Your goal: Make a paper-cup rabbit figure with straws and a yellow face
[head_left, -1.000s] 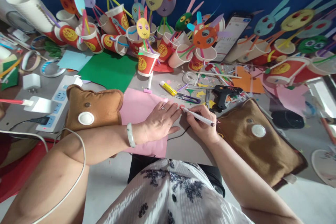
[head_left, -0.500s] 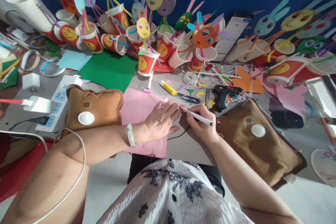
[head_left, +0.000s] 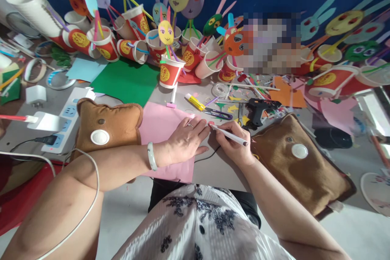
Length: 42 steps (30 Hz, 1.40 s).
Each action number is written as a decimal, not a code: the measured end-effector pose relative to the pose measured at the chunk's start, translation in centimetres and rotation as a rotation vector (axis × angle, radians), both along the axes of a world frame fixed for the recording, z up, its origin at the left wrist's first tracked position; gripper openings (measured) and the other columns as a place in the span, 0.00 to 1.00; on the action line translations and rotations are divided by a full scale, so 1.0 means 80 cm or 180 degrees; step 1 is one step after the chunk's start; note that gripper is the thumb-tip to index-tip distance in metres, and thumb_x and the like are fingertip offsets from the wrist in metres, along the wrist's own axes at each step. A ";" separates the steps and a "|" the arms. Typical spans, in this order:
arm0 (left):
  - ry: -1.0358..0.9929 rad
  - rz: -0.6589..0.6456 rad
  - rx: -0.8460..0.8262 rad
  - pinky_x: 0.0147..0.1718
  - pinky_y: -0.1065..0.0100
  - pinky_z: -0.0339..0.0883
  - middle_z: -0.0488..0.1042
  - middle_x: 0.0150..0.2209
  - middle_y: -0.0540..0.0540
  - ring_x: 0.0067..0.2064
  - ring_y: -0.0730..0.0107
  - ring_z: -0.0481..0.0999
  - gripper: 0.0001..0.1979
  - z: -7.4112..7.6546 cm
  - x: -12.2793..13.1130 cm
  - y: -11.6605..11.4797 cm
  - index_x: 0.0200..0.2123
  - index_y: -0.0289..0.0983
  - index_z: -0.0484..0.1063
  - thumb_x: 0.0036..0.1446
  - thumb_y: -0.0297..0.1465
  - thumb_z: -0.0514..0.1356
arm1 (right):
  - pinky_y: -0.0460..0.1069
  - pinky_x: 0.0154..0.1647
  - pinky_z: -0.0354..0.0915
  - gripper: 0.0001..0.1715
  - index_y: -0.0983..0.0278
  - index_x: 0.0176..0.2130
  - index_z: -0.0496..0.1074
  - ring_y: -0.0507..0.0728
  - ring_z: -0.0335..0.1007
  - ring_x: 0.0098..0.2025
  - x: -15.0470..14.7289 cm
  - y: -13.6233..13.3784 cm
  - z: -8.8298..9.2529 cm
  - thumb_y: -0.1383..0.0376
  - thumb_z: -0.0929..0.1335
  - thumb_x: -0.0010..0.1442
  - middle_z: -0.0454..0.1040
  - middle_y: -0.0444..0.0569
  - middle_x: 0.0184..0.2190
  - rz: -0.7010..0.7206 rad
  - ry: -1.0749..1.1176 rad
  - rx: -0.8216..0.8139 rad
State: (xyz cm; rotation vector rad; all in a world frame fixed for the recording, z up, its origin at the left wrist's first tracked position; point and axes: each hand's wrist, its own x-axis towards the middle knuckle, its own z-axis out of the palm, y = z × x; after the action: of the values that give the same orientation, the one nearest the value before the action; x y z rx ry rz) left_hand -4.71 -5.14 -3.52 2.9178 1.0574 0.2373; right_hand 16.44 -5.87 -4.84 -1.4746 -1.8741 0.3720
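My left hand [head_left: 186,140] lies palm down, its fingers stretched out, over the right part of a sheet of pink paper [head_left: 158,120]. A pale bangle circles that wrist and a ring sits on one finger. My right hand [head_left: 236,144] grips a slim white marker pen [head_left: 230,135], slanted with its tip down and to the left. The tip meets a small reddish piece [head_left: 211,123] just beyond my left fingertips; its exact shape is too small to make out. Above my hands lie a yellow glue stick [head_left: 195,102] and purple-handled thread snips [head_left: 217,113].
Paper cups with paper-faced straw figures [head_left: 171,71] line the back. A black glue gun [head_left: 262,109] lies among scraps on the right. Brown plush cushions flank my arms, one on the left [head_left: 111,124], one on the right [head_left: 304,174]. A power strip [head_left: 71,111] and white cable [head_left: 96,178] are at left.
Both hands and the pen stay almost exactly where they were. The area around the phone at the back right is now blurred into blocks.
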 end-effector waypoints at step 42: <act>0.0043 -0.0029 0.0038 0.58 0.51 0.61 0.67 0.61 0.34 0.61 0.46 0.65 0.28 0.000 0.002 0.004 0.63 0.32 0.64 0.67 0.44 0.56 | 0.46 0.21 0.62 0.04 0.60 0.30 0.68 0.50 0.64 0.17 0.005 -0.002 0.000 0.66 0.69 0.55 0.71 0.40 0.20 -0.0200 -0.0020 0.0435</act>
State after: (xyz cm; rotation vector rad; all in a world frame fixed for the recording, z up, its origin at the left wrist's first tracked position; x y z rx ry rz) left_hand -4.52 -4.86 -3.53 2.9384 1.0477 0.2246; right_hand 16.88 -6.07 -4.82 -1.4402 -1.8160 0.2055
